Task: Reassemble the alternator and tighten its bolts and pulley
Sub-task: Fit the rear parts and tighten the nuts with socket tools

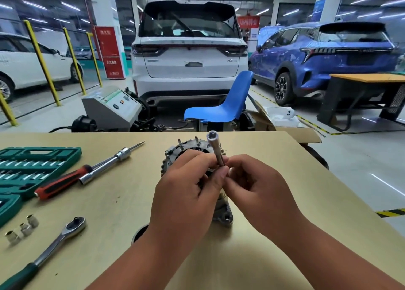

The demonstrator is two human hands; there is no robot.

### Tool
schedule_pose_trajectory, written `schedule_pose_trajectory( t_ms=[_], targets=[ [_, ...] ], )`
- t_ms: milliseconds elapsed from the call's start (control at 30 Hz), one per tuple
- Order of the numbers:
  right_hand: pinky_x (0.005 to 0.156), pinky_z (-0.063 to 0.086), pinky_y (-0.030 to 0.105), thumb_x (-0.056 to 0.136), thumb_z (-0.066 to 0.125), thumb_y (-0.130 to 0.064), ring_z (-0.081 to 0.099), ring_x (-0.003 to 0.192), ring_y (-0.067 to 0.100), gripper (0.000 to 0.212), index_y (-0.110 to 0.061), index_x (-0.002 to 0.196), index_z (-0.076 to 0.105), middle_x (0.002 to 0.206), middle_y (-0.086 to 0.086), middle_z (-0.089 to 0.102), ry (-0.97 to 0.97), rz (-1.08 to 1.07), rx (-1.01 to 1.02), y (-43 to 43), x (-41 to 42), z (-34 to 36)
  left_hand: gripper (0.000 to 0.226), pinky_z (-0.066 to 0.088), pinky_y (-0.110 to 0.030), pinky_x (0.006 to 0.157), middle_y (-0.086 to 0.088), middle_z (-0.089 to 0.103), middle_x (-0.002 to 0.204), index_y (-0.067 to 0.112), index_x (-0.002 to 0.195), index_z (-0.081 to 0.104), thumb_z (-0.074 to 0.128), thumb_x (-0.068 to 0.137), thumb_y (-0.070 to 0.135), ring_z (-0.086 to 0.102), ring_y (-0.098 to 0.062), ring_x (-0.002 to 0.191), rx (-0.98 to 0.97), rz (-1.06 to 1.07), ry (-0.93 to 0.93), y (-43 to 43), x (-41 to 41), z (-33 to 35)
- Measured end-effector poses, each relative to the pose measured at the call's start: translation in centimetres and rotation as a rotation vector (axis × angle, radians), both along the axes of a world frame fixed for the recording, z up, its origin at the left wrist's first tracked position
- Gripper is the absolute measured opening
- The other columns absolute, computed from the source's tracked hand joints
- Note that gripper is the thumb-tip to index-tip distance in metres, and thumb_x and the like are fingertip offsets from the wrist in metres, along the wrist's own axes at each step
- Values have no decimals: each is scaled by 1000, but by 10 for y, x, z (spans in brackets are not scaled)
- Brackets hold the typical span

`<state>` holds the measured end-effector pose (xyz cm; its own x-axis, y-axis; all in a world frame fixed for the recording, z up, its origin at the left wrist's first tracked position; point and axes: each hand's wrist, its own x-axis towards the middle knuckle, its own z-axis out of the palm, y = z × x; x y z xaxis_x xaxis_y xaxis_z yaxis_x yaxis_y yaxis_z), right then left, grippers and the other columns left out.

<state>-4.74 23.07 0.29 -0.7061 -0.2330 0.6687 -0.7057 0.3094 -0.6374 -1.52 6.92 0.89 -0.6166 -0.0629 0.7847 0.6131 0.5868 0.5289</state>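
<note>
Alternator point(175, 155) — stood mid-tabletop point(122, 202), studs bare on top, largely hidden under both grips; tightening is judged not yet begun. Socket point(215, 149) is held tilted above it: left grip point(186, 193) closed round the shaft, right grip point(260, 186) pinched at its lower end. Open room is left to the right and near side — ratchet point(65, 232) and case point(32, 164) crowd the left, and the far edge lies just behind the alternator.

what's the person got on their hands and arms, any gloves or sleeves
No gloves: the left hand and right hand are bare, with no rings showing. The left forearm and right forearm are bare too, with no sleeves, watch or wristband in view.
</note>
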Motion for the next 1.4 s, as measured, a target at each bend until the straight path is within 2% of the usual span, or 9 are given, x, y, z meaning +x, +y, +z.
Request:
schedule_pose_trajectory(
  t_ms=[133,300,567,667,767,1000,1100,1233,1400],
  targets=[
    [61,38,10,88,73,-22,58,66,11,16,-30,102,76,76,-16,63,24,-20,2,1,-1,1,27,49,-14,86,16,68,108,22,119,78,59,101,30,67,-9,108,-1,-4,1,0,0,1],
    [55,35,11,88,73,-30,49,58,7,7,-31,91,67,69,-8,60,-44,-1,-26,0,-1,-2,29,53,-22,77,17,65,105,25,117,78,59,98,37,67,-12,100,12,10,-9,1,1,2],
    [60,37,9,89,75,-23,55,63,11,19,-31,106,75,73,-18,59,9,2,0,1,-1,0,33,48,-13,88,17,65,109,24,121,76,51,102,34,65,-6,110,-5,11,-18,1,1,2],
    [59,36,9,88,75,-25,54,61,10,21,-39,104,71,72,-17,58,-2,9,-19,1,-1,0,29,50,-18,83,16,64,107,26,117,75,52,101,35,65,-9,106,-7,10,-27,1,1,2],
    [56,34,10,87,75,-29,51,59,9,10,-32,94,68,68,-13,58,-23,-13,-12,1,-2,-2,24,52,-29,76,14,63,103,26,110,75,55,100,37,65,-14,97,-8,14,-33,1,1,1],
    [68,41,10,94,72,-23,64,81,10,18,-37,105,71,88,-22,66,31,10,37,2,-1,-1,15,44,-12,72,20,60,97,29,105,73,62,98,36,63,-8,88,24,12,0,1,1,1],
    [61,39,13,93,72,-30,58,70,11,17,-37,107,68,80,-16,62,14,5,62,2,-2,-1,18,48,-20,68,17,59,96,24,100,73,63,95,39,63,-12,83,26,19,-12,0,0,-1],
    [55,35,16,90,70,-40,52,63,12,10,-36,96,63,72,-10,59,-28,-18,63,2,-4,-3,21,44,-15,65,17,59,95,24,97,75,68,92,43,62,-12,81,52,21,-11,1,1,0],
    [70,47,16,94,68,-29,67,90,8,17,-42,105,67,97,-20,70,7,-6,76,2,-2,-1,16,45,-10,67,18,61,101,30,103,75,67,93,40,64,-10,80,67,13,3,3,3,0]
  ],
)
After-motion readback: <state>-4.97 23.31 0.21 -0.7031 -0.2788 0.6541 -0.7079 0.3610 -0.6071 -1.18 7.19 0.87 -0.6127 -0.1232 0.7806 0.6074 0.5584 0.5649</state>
